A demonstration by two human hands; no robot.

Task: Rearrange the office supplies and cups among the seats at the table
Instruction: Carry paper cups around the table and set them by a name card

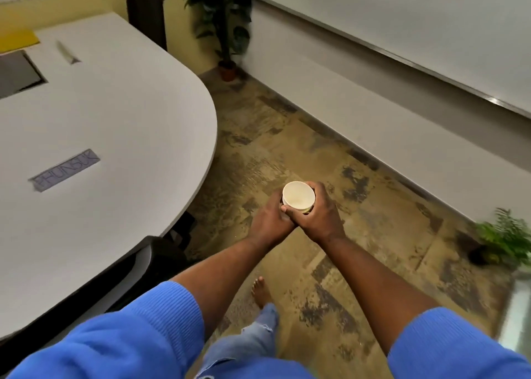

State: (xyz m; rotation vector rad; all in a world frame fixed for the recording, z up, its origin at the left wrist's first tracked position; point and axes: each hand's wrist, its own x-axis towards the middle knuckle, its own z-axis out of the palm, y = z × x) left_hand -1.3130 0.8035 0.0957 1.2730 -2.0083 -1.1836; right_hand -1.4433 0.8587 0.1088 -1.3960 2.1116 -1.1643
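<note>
At the far left we see a yellow folder lying on the pale grey table, with a dark inset panel just in front of it and a pen-like object to its right, too blurred for us to name surely. Nearer us on the tabletop lies a strip-shaped name card; its outlined capitals are smeared, but we read them as "PHUNSUK". Papers pinned on the wall above carry nothing we can read. A dark chair stands behind the table's rounded end, and a tall potted plant stands in the corner beyond.

Right of the table, above the patterned carpet, the person holds a cream paper cup upright, mouth towards us. The left hand curls round its lower left side, and the right hand wraps its right side, thumb across the front. Any print on the cup is hidden. Below the arms a bare foot shows.

A whiteboard runs along the right wall, and a small fern sits at the far right.
</note>
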